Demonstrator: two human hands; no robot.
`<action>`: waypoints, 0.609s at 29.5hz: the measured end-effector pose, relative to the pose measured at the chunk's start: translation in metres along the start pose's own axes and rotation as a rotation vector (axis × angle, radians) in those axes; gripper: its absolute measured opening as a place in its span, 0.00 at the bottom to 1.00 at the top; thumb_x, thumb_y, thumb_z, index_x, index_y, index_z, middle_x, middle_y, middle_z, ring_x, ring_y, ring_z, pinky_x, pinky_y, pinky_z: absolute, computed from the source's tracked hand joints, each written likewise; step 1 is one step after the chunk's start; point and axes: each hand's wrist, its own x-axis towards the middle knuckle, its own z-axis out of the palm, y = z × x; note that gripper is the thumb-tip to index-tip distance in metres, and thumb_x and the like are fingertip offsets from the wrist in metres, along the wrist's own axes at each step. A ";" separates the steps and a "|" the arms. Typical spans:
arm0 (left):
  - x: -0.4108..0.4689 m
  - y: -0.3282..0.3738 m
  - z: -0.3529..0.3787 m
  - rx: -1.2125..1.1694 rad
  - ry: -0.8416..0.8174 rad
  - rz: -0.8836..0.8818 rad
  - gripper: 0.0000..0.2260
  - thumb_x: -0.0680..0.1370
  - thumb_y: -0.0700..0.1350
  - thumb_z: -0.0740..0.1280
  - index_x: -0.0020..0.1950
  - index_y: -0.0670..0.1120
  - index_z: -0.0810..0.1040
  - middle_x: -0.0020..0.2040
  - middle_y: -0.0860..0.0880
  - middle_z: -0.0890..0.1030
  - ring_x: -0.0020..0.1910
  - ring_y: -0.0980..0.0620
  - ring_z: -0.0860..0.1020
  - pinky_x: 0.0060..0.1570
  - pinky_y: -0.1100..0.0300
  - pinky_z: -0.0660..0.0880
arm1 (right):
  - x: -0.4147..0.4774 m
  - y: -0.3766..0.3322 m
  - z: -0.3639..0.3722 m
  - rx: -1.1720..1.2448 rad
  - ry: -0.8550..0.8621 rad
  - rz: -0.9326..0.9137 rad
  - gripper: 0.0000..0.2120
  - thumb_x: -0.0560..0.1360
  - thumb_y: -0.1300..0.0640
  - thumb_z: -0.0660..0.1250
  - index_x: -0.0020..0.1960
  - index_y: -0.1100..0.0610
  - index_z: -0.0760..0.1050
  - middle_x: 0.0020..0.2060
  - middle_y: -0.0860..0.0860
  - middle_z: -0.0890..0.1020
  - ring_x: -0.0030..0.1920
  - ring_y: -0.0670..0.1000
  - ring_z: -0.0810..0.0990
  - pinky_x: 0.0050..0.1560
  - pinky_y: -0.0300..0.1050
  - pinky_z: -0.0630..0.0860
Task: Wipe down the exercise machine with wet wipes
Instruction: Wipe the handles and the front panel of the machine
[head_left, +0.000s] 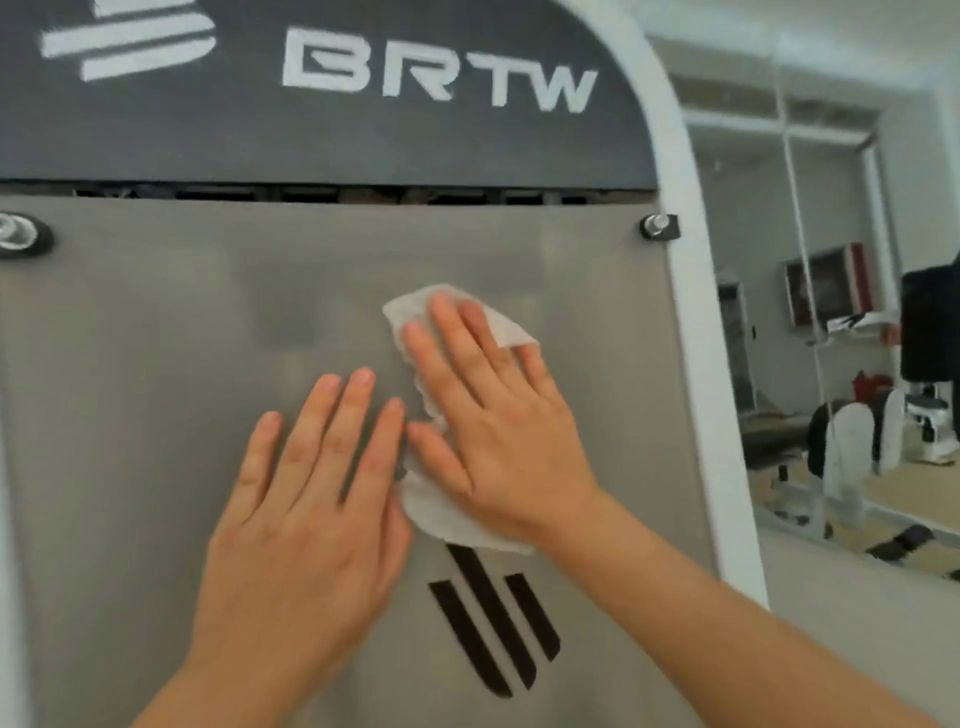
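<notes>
Left hand (306, 499) flat on grey panel (130, 415), fingers straight, holding nothing; right hand (498, 431) beside it, fingers straight, pressing wet wipe (447, 519) mid-panel toward right edge, so looks early: dark top panel (363, 145) and white frame (685, 322) likely not yet wiped.

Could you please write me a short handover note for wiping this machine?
Right hand: flat, fingers straight, pressing the wet wipe on the grey panel.
Left hand: flat on the same panel beside it, holding nothing.
Done: grey panel being wiped; coverage cannot be told.
Left: likely the rest of it, the dark BRTW panel and the white frame.
</notes>
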 end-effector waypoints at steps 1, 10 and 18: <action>0.000 0.002 0.003 0.006 0.016 -0.010 0.24 0.79 0.48 0.56 0.74 0.41 0.67 0.76 0.41 0.62 0.75 0.43 0.62 0.72 0.41 0.60 | -0.002 0.023 -0.001 -0.040 -0.013 -0.007 0.31 0.79 0.39 0.48 0.79 0.52 0.55 0.78 0.53 0.58 0.77 0.53 0.58 0.71 0.56 0.60; -0.001 0.002 0.013 0.035 0.070 0.021 0.26 0.78 0.49 0.53 0.73 0.39 0.68 0.76 0.40 0.63 0.75 0.42 0.61 0.72 0.40 0.57 | 0.023 0.028 0.006 -0.015 0.131 0.371 0.32 0.78 0.48 0.45 0.78 0.63 0.53 0.76 0.65 0.56 0.78 0.62 0.52 0.76 0.57 0.49; 0.005 0.005 0.018 0.036 0.123 0.026 0.26 0.78 0.50 0.53 0.73 0.39 0.68 0.75 0.39 0.64 0.75 0.41 0.62 0.72 0.40 0.57 | 0.008 0.129 -0.025 0.007 0.041 0.341 0.38 0.76 0.36 0.39 0.80 0.56 0.46 0.79 0.57 0.51 0.78 0.56 0.52 0.76 0.54 0.52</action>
